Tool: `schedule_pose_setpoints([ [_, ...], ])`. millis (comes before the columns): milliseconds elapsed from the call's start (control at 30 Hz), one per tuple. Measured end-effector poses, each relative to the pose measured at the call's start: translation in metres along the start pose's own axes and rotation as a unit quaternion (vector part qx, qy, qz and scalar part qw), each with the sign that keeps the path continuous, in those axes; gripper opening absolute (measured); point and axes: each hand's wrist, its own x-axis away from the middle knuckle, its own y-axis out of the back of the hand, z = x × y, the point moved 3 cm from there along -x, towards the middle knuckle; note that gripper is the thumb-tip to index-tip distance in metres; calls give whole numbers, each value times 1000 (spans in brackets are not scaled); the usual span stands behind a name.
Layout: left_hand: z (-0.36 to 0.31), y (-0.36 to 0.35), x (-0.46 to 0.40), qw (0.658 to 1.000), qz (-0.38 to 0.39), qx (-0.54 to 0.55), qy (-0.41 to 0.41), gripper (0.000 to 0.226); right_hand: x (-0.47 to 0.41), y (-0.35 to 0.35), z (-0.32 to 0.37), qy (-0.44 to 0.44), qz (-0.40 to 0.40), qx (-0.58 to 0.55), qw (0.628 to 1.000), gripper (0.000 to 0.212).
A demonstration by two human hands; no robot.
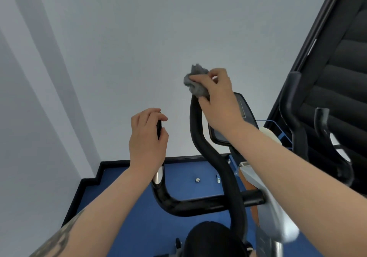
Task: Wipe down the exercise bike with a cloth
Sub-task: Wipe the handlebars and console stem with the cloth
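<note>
While my right hand [215,100] clamps the grey cloth [195,82] against the right handlebar's [200,137] top, my left hand [148,135] curls around the left handlebar [168,199]; the console [241,107] looks partly hidden.

There is one view only, from a wide-angle camera worn on the person's head, looking forward and down. It sits close above the bike [216,169], whose handlebars fill the lower middle and whose saddle [214,239] lies at the 6 o'clock edge. Both forearms enter from the lower corners at 7 and 5 o'clock and reach toward the centre, the left hand [148,137] and right hand [218,100] near the lens. A pale wall [129,38] takes the upper half, with blue floor [123,181] low down. Straight edges bow toward the frame's borders. No second view shares the scene.
</note>
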Motion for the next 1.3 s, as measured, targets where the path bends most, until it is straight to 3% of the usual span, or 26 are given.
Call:
schedule_pose_setpoints([
  [100,0,0,0,1000,-1,1,5,30,29,-12,-11,-41,52,-100,993,32],
  [267,-1,0,-1,1000,-4,3,2,31,-2,9,-3,-24,-76,-184,980,35],
  [333,-2,0,0,1000,0,3,6,31,6,1,-1,-34,-50,-148,987,31],
  [467,-2,0,0,1000,-1,-4,0,31,29,-17,-5,-63,90,-34,993,32],
  [533,-1,0,0,1000,-2,-6,-1,31,12,-9,0,-71,77,-57,993,33],
  [633,-1,0,0,1000,3,-6,-2,30,2,-3,10,-41,33,14,999,36],
  [733,0,1,-1,1000,4,-8,0,30,23,-15,8,-61,138,75,986,35],
  [800,0,1,0,1000,2,-8,-2,30,27,-12,6,-91,164,13,982,32],
  [967,-1,1,0,1000,2,0,3,30,-7,15,6,-64,-82,-163,981,30],
  [1033,-2,1,0,1000,2,3,8,30,5,3,2,-70,-100,-192,974,31],
  [1167,-2,1,0,1000,-1,4,13,31,38,-14,-11,-85,-58,-182,978,37],
  [1300,-1,1,0,1000,-2,8,11,31,6,8,-15,-55,-170,-208,962,43],
])
